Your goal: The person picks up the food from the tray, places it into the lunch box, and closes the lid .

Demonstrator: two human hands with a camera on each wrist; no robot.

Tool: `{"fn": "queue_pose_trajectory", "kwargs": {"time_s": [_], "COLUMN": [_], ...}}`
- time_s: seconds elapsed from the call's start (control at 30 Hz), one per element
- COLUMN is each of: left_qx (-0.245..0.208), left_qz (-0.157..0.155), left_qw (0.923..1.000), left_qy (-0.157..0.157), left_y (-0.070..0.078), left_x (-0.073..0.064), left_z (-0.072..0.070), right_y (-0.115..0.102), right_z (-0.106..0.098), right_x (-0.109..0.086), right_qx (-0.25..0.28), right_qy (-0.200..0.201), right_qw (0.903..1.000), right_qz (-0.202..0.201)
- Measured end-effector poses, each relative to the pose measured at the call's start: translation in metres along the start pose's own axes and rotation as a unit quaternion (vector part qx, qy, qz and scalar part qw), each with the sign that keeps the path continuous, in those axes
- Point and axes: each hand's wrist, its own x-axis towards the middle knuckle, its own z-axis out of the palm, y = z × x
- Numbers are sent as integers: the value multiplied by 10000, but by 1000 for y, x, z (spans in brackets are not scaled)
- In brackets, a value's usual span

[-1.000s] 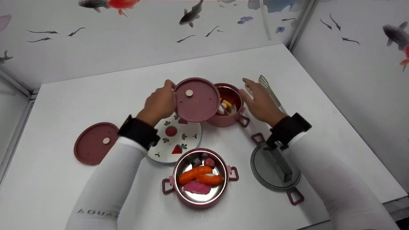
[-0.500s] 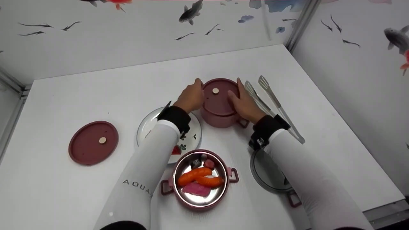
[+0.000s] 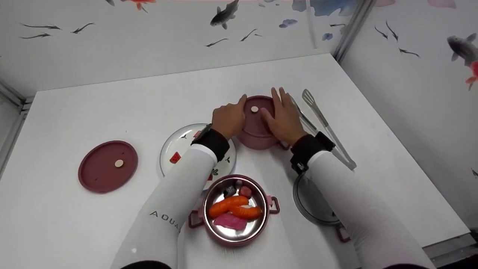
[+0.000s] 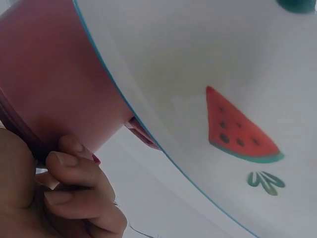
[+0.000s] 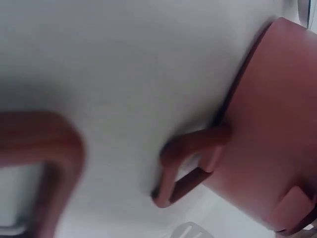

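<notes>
A dark red lid (image 3: 255, 121) with a cream knob sits on the dark red pot (image 3: 257, 142) at the back of the table. My left hand (image 3: 228, 120) holds the lid's left edge, its fingers (image 4: 79, 168) curled at the rim against the pot wall in the left wrist view. Across the right side of the lid lies my right hand (image 3: 286, 121), fingers extended and thumb over the top. The pot's side handle (image 5: 190, 153) shows below in the right wrist view. What the pot contains is hidden.
An uncovered pot (image 3: 203, 220) with orange, pink and dark food pieces stands in front. Beside it are a fruit-patterned plate (image 3: 168, 145) and, far left, another red lid (image 3: 106, 168). On the right lie a grey lidded pan (image 3: 315, 201) and tongs (image 3: 325, 119).
The lid was carried right by my left hand and set onto the back pot. My right hand came in from the right to the lid. Over the last half second both hands shifted slightly.
</notes>
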Motion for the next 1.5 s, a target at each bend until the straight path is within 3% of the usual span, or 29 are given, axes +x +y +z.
{"fn": "queue_pose_trajectory", "kwargs": {"time_s": [0.17,0.3,0.43,0.6,0.93,1.17,1.3,1.4,1.5], "left_qx": [-134,-316,-422,-457,-728,-339,-582,-746,-665], "left_qz": [-90,-182,-248,-322,-421,-351,-618,-1023,-1489], "left_qw": [9999,9993,9988,9983,9956,9980,9961,9920,9863], "left_qy": [-23,89,75,-163,-402,-390,-237,-2,231], "left_y": [5,9,13,16,13,9,-20,-63,-113], "left_x": [-1,-2,-2,0,3,-1,-13,-32,-64], "left_z": [3,1,-3,-10,-13,-22,-43,-59,-72], "right_y": [0,2,2,1,-3,2,8,10,13], "right_z": [3,0,-8,-16,-19,-20,-23,-24,-24], "right_x": [4,4,3,5,8,11,15,18,20], "right_qx": [-785,-1020,-1122,-1050,-1113,-1036,-1095,-1114,-1136], "right_qy": [-52,-302,-487,-719,-734,-765,-764,-788,-821], "right_qw": [9965,9937,9914,9907,9905,9910,9903,9897,9890], "right_qz": [-281,-343,-469,-471,-349,-359,-384,-423,-465]}}
